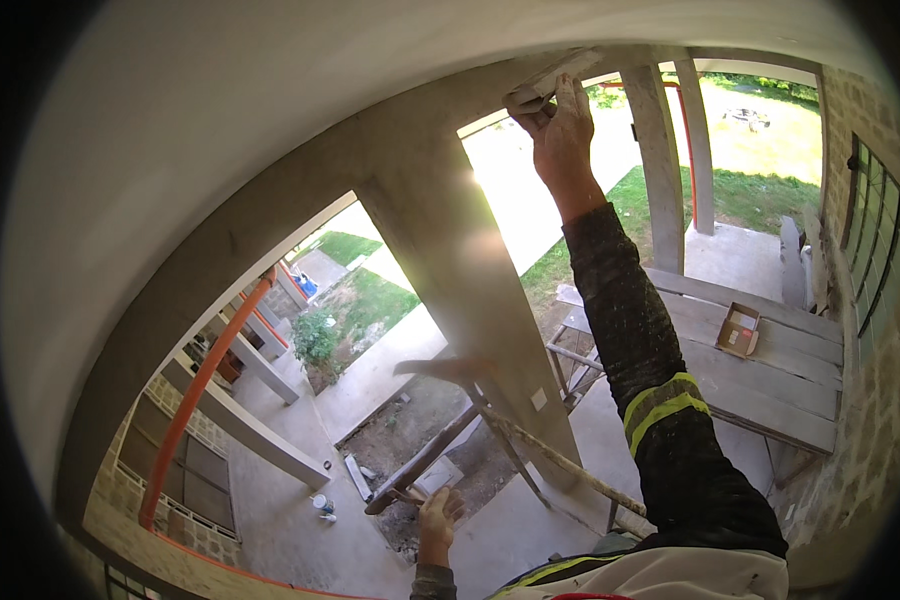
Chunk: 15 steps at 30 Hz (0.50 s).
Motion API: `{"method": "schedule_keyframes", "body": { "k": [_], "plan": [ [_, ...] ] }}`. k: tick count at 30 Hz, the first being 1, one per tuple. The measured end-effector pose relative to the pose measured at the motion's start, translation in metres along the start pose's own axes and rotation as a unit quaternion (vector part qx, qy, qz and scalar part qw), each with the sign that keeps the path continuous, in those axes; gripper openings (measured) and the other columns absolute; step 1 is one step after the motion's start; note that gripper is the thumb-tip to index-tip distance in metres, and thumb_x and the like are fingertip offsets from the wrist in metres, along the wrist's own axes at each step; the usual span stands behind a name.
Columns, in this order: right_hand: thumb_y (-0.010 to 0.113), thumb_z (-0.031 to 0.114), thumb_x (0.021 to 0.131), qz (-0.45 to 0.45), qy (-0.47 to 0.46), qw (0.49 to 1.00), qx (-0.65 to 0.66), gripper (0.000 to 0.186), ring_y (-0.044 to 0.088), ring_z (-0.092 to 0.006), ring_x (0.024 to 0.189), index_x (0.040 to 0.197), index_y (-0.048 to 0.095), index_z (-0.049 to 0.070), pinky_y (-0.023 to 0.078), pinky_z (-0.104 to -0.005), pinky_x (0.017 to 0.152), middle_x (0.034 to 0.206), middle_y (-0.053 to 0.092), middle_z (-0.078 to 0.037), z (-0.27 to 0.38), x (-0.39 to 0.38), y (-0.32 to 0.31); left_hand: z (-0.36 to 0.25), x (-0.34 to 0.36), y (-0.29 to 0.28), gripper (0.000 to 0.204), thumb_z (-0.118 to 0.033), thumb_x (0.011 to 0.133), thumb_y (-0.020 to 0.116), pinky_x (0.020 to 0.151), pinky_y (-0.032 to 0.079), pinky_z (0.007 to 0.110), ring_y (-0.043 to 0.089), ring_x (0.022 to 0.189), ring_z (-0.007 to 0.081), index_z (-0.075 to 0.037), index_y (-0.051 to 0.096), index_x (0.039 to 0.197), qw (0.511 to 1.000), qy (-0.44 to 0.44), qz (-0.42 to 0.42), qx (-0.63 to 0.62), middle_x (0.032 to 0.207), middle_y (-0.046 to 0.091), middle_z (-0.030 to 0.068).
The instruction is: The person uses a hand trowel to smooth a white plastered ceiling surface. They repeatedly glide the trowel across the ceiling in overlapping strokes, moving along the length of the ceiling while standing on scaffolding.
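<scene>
My right hand [566, 135] is raised high at the upper middle, its fingers closed around a flat trowel [548, 88]. The trowel lies against the underside of the grey plastered beam [410, 120], by a paler smeared patch. A dark, speckled sleeve with a yellow reflective band covers that arm. Low in the middle, my left hand [438, 522] is closed beside a pale flat plate [436, 476] and a long dark board [420, 470]. Its grip is partly hidden, and I cannot make out exactly what it holds.
A grey column [460, 230] drops from the beam between two openings. Wooden poles [560, 460] cross below it. On the right, a plank platform [760, 370] bears a small open cardboard box [739, 330]. An orange pipe [205, 390] runs at left; a white bucket [322, 502] stands on the floor.
</scene>
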State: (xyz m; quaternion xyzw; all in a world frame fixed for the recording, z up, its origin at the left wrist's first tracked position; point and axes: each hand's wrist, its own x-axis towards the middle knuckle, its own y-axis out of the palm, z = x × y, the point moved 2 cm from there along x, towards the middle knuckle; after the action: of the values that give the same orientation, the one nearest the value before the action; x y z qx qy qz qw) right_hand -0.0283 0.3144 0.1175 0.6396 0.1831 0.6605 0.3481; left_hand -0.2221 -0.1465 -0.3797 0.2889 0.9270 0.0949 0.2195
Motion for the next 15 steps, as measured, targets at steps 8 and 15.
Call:
{"method": "schedule_keyframes", "body": {
  "k": [8,15],
  "plan": [
    [0.048,0.039,0.106,-0.140,-0.155,0.976,0.055,0.054,0.065,-0.0288,0.096,0.146,0.030,0.007,0.061,-0.0422,0.082,0.122,0.055,-0.016,-0.020,0.104,0.048,0.038,-0.025,-0.078,0.025,-0.027,0.098,0.063,0.080,0.050,0.044,0.062,0.088,0.0258,-0.010,0.062,0.116,0.974,0.004,-0.212,-0.083,0.101,0.067,0.0069],
    [0.053,0.035,0.105,-0.113,0.019,0.986,0.117,0.059,0.063,-0.0263,0.097,0.150,0.024,0.011,0.057,-0.0421,0.085,0.124,0.054,-0.013,-0.017,0.108,0.040,0.030,-0.015,-0.013,0.023,-0.026,0.097,0.062,0.075,0.052,0.041,0.064,0.087,0.0243,-0.009,0.062,0.114,0.976,0.053,-0.202,-0.056,0.101,0.068,0.0070]
  ]
}}
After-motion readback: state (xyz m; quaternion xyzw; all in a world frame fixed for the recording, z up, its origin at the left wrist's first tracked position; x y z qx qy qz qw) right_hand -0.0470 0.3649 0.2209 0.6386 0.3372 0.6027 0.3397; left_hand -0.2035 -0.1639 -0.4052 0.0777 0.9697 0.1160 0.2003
